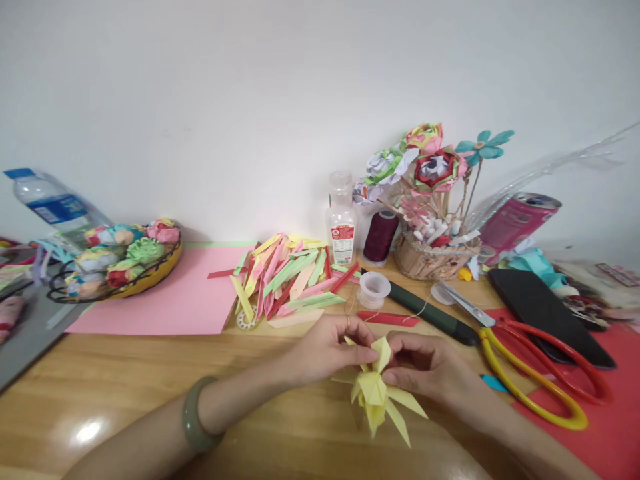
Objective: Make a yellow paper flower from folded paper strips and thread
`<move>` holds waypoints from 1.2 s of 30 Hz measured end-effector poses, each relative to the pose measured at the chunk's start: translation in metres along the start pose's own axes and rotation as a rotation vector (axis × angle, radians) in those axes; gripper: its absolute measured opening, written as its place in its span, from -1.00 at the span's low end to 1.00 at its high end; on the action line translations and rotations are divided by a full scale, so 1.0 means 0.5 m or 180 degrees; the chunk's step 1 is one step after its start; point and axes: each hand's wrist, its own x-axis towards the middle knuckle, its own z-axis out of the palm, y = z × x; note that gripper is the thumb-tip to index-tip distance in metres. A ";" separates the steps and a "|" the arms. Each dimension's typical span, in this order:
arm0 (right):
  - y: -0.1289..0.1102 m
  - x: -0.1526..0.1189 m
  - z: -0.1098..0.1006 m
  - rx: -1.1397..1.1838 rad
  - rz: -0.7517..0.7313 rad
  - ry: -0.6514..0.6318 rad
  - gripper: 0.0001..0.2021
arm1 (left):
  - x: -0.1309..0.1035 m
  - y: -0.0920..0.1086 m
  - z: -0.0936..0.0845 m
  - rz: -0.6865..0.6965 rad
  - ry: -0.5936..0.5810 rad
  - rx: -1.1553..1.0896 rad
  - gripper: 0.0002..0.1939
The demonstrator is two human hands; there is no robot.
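Note:
Between my two hands is a yellow folded-paper flower (373,390), its pointed strips hanging down and out to the right. My left hand (337,350) pinches its upper left side, thumb pressed toward the fingers, and a thin thread loops near those fingertips. My right hand (423,363) grips the upper right side with thumb and fingers. The flower is held just above the wooden table (270,427). Just beyond my hands lie a red paper strip (390,319) and a small white spool (375,290). The fingers partly hide where the petals join.
Behind lie a pile of coloured paper strips (295,273), pink paper (200,293), a glass bottle (343,223) and dark thread (380,237). A flower basket (425,260), a green-handled cutter (430,313), scissors (530,367) and a phone (550,313) stand or lie right. A basket of paper flowers (165,270) sits left.

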 end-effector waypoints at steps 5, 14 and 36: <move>0.002 -0.004 0.001 0.0062 0.0011 0.0139 -0.80 | 0.000 0.003 -0.003 -0.0037 -0.0229 -0.0032 -0.78; 0.004 0.001 0.000 0.0114 0.0058 0.0200 -0.80 | 0.006 0.000 -0.006 -0.0323 -0.0138 -0.0235 -0.79; 0.013 0.003 0.009 -0.0221 -0.0096 0.0603 -0.74 | -0.001 -0.005 0.017 -0.0493 0.0549 -0.0374 -0.72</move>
